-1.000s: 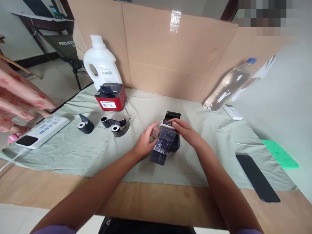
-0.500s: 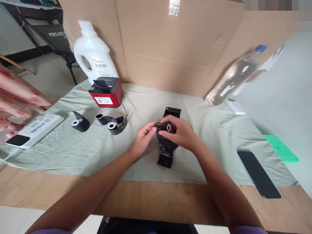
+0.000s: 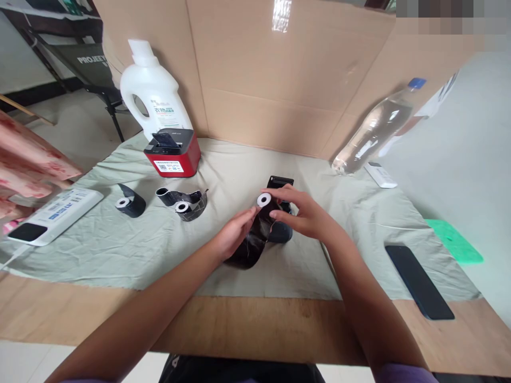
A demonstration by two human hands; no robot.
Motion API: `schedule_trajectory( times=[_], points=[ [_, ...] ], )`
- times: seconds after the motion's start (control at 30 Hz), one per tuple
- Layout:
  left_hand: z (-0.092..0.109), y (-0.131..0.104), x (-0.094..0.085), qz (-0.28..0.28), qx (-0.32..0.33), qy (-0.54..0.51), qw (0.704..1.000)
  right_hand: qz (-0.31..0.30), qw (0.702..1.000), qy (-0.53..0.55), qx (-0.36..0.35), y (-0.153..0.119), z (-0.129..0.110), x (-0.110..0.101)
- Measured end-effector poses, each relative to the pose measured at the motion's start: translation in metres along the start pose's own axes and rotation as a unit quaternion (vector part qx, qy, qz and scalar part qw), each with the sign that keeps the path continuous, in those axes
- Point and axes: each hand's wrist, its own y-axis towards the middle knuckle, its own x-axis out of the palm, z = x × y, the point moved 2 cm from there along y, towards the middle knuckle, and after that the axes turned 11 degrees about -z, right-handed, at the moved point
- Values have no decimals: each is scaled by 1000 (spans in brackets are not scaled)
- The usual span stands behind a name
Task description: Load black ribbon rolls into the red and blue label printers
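A roll of glossy black film or paper [image 3: 261,221] with a white core stands between my hands, its core end facing up towards me. A loose strip of it curls down to the left over the cloth. My left hand [image 3: 235,232] presses its fingers against the roll's left side. The fingers and thumb of my right hand [image 3: 305,215] curve round the right side. Behind and beneath them is a small black device [image 3: 282,234] with a raised lid, partly covered by the hand and roll.
On the left are a black roll [image 3: 136,205], another unwound roll [image 3: 194,210], a red-and-black printer [image 3: 186,159], a white jug [image 3: 159,90] and a white power bank [image 3: 59,215]. On the right are a plastic bottle [image 3: 375,130] and a phone [image 3: 419,282]. Cardboard [image 3: 279,80] stands behind.
The roll has turned from lying sideways to showing its core end towards me. Its loose strip has swung to the left, uncovering more of the black device.
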Motion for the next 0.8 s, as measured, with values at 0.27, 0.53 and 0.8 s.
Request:
schedule_trajectory(
  times=[0.27, 0.53, 0.8],
  points=[
    [5, -7, -3, -14, 13, 332, 943, -13, 978, -150, 142, -10, 28, -13],
    [-21, -17, 11, -61, 133, 738, 658, -38, 947, -266, 178, 7, 54, 17],
    [-27, -13, 6, -32, 89, 692, 716, -1, 944, -260, 204, 11, 72, 26]
  ],
)
